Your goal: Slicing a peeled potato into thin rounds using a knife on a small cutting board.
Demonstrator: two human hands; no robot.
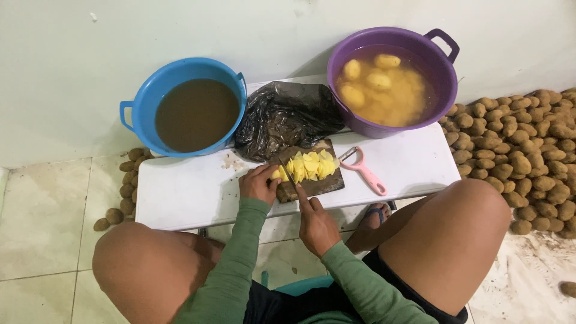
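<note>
- A blue tub (183, 107) of murky brown water sits at the counter's (180, 192) back left.
- A purple tub (393, 81) holds peeled potatoes in water.
- A crumpled black bag (288, 117) lies between them.
- A pink peeler (365, 171) (lying flat).
- Unpeeled potatoes (522, 150) heaped on the floor.
</note>
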